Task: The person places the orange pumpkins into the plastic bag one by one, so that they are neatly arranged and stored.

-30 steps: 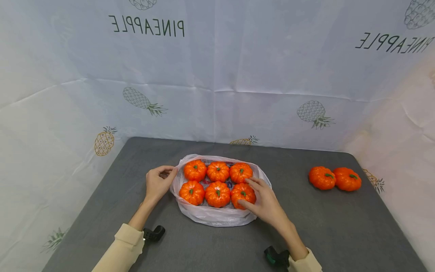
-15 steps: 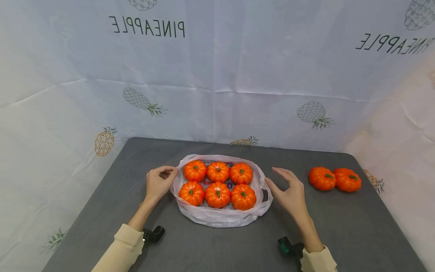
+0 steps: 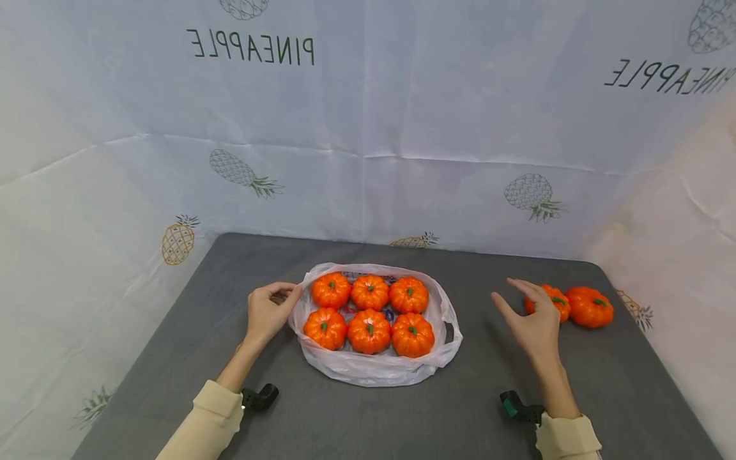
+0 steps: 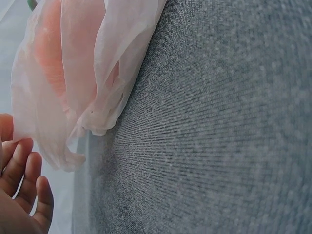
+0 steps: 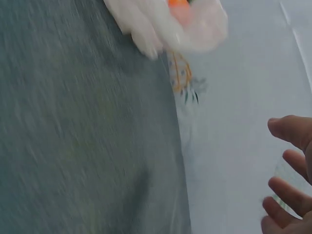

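Observation:
A white plastic bag stands with its mouth spread wide, and several small orange pumpkins with green stems sit inside in two rows. At its left rim my left hand pinches the plastic between thumb and index finger; the left wrist view shows the bag's edge at those fingertips. My right hand is held above the table with fingers spread and nothing in them. It partly covers the nearer of two loose pumpkins; the other pumpkin lies just right of it.
The dark grey table meets a white curtain with pineapple prints at the back and sides. A loop handle of the bag stands out at its right end. Each wrist wears a black camera strap.
My right hand has let go of the front right pumpkin in the bag and moved right, away from the bag toward the loose pumpkins. My left hand stays at the bag's left rim.

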The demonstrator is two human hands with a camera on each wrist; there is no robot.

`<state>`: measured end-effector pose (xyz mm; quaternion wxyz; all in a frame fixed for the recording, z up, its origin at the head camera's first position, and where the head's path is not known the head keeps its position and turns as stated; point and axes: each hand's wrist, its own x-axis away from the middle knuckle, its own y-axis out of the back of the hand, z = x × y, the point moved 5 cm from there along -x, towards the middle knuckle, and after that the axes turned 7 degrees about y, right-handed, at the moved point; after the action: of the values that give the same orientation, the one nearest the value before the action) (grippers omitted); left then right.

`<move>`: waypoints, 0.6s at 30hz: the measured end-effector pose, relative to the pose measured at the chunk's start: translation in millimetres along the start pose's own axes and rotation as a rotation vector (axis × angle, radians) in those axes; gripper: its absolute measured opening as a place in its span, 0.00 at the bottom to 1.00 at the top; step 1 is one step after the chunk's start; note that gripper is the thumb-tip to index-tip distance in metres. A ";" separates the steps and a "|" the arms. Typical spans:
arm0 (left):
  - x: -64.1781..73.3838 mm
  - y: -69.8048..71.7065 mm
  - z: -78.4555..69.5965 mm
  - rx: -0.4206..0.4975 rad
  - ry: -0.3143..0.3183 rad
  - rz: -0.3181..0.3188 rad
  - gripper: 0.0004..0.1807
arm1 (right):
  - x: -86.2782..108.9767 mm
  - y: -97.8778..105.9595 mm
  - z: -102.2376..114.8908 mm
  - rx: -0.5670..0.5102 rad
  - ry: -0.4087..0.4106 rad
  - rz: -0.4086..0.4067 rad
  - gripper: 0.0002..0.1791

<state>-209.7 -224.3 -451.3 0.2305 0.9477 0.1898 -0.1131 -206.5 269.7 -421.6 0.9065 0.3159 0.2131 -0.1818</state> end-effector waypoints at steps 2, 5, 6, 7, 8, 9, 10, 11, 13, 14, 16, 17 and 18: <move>0.0 0.2 0.5 -0.002 -0.001 -0.002 0.05 | -3.0 7.4 -6.0 0.002 -0.009 -0.039 0.23; 0.1 0.8 0.8 -0.003 -0.003 -0.003 0.05 | -6.8 17.1 -16.2 0.004 -0.015 -0.093 0.23; 0.2 1.1 0.8 -0.002 -0.004 -0.003 0.05 | -7.6 19.8 -20.0 0.008 -0.016 -0.105 0.23; 0.2 1.3 1.0 -0.002 -0.004 -0.003 0.05 | -8.2 22.5 -23.6 0.014 -0.015 -0.115 0.24; 0.1 1.5 1.2 -0.001 -0.004 -0.003 0.05 | -8.7 25.0 -27.6 0.022 -0.017 -0.121 0.24; 0.0 1.7 1.4 0.000 -0.004 -0.002 0.05 | -9.1 27.3 -31.2 0.027 -0.020 -0.125 0.24; -0.1 1.9 1.6 0.000 -0.005 -0.003 0.05 | -9.4 29.4 -34.3 0.035 -0.025 -0.125 0.25; -0.2 2.0 1.9 0.001 -0.006 -0.003 0.05 | -9.5 31.4 -36.9 0.039 -0.033 -0.121 0.25; -0.4 2.1 2.4 0.002 -0.009 -0.002 0.05 | -9.7 34.8 -41.9 0.052 -0.056 -0.109 0.26; -0.4 2.1 2.5 0.001 -0.011 -0.001 0.05 | -9.7 36.1 -44.7 0.056 -0.074 -0.100 0.27; 0.1 2.1 2.7 0.001 -0.015 0.001 0.05 | -9.8 38.0 -49.8 0.065 -0.101 -0.086 0.28; 0.4 2.1 2.7 0.000 -0.017 0.003 0.05 | -9.8 38.6 -52.7 0.069 -0.111 -0.078 0.28; 0.8 2.1 2.6 -0.002 -0.016 0.004 0.05 | -9.9 39.2 -55.1 0.078 -0.121 -0.069 0.28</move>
<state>-208.5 -227.0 -453.0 0.2330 0.9469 0.1862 -0.1201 -211.6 336.3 -436.4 0.8979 0.3317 0.1617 -0.2399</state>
